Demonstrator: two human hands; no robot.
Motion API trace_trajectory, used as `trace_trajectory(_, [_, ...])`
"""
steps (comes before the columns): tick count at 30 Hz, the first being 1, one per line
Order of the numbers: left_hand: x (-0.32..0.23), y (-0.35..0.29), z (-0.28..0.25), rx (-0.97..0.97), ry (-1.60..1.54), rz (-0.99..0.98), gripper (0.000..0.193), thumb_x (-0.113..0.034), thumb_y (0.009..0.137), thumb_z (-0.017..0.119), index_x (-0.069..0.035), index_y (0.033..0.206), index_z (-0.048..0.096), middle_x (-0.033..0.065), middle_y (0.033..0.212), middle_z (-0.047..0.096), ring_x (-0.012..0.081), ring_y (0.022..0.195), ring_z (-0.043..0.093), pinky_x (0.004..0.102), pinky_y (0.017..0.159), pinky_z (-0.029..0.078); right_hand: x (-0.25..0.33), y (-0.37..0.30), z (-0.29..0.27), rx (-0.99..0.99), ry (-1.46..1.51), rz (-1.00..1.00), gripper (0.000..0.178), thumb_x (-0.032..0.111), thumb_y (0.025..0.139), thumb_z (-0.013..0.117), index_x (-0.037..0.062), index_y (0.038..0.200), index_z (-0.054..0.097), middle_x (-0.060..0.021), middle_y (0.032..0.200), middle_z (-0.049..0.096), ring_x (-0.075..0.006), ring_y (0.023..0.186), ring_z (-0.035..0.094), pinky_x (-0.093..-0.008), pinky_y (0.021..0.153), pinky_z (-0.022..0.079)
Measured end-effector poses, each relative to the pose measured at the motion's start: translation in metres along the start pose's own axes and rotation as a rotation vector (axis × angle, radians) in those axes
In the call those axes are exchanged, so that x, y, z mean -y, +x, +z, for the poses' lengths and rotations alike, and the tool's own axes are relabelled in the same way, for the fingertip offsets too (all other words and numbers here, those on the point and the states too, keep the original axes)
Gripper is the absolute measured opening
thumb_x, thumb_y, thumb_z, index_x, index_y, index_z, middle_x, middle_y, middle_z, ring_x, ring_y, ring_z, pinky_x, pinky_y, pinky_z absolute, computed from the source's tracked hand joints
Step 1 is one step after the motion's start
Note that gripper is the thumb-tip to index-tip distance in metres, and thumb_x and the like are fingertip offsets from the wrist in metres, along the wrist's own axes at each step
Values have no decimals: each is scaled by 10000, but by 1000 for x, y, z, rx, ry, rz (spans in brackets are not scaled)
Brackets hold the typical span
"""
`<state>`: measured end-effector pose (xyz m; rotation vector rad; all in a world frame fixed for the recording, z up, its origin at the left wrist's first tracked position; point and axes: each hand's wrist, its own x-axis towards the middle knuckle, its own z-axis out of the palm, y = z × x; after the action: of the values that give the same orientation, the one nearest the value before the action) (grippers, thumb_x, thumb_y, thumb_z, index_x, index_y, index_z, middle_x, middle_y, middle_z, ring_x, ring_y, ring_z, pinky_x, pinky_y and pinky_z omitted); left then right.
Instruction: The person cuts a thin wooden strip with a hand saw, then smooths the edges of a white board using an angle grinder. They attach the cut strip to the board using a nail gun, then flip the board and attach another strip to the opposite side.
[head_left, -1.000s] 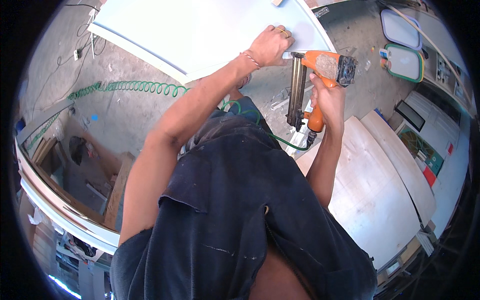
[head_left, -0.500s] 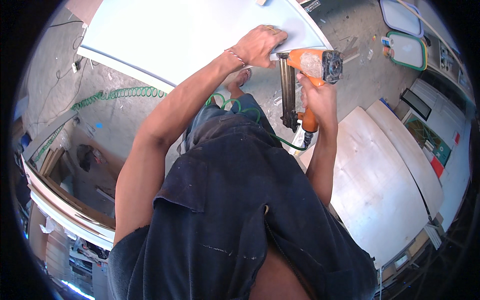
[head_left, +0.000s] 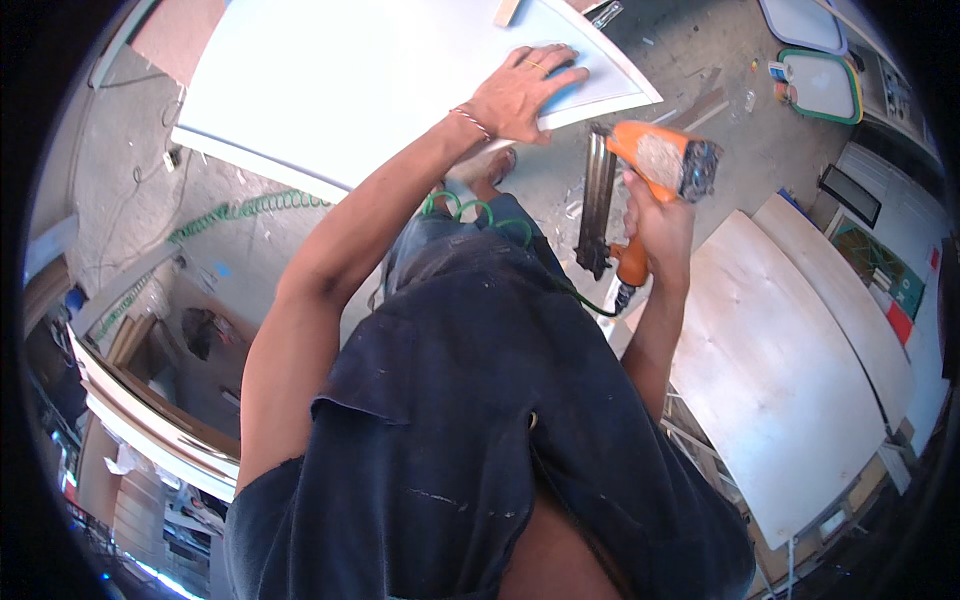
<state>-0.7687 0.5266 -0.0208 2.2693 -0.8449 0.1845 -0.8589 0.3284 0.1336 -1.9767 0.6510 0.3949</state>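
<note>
A large white board (head_left: pixel 330 90) with a raised white edge strip lies in front of me, its near right corner toward my hands. My left hand (head_left: pixel 520 95) rests on it close to that corner, fingers spread, holding nothing. Just right of the board, my right hand (head_left: pixel 655 220) is wrapped round the grip of an orange pneumatic nail gun (head_left: pixel 655 155). The gun's dark magazine (head_left: pixel 598 195) points down toward me, and its nose is apart from the board's edge. A green coiled air hose (head_left: pixel 255 205) runs behind my legs to the gun.
Pale plywood sheets (head_left: pixel 780 370) lean at the right. White-faced boards with coloured rims (head_left: pixel 820 85) stand at the far right. At the left are a bin-like enclosure with wood offcuts (head_left: pixel 135 340) and stacked panels (head_left: pixel 160 430). Scraps lie on the concrete floor (head_left: pixel 690 50).
The nail gun has moved right and back from the board's edge in my right hand. My left hand has opened from gripping the edge to lying spread on the board.
</note>
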Motion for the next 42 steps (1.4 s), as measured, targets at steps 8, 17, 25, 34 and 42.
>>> trace_trajectory(8, [8,21,-2,184,246,-91,1129,-556,540,784,-218,1501,298,230,1558,224,371,1468,181,630,1158,99,-31,16,-9,-3,-54,-252,203,122,867,697,12,1034,664,-72,824,597,-182,717,555,-318,638,423])
trace_trajectory(17, [-8,-1,-8,137,122,-343,1193,-519,458,825,-124,1473,340,219,1555,260,369,1468,193,623,1171,59,-32,12,15,58,-239,-570,337,126,777,735,2,1072,627,-189,982,686,-385,920,665,-462,795,512])
trace_trajectory(25, [-12,-1,-7,139,-9,-374,1118,-449,443,881,-135,1411,418,150,1547,323,305,1467,231,670,1153,51,-22,13,23,65,-233,-506,268,108,787,728,15,1020,635,-172,919,690,-366,842,685,-436,735,533])
trace_trajectory(34, [-8,1,-8,155,-3,-363,1096,-460,455,889,-119,1389,429,139,1541,332,295,1467,232,671,1153,49,-5,9,24,115,-209,-284,263,78,789,716,-5,1029,645,-173,930,694,-330,875,692,-398,760,530])
trace_trajectory(42, [-9,1,-6,144,14,-368,1055,-484,491,898,-135,1372,435,126,1542,338,284,1469,231,652,1166,23,-8,4,24,137,-207,-255,329,34,791,704,-17,1109,636,-179,1065,672,-319,985,668,-390,838,518])
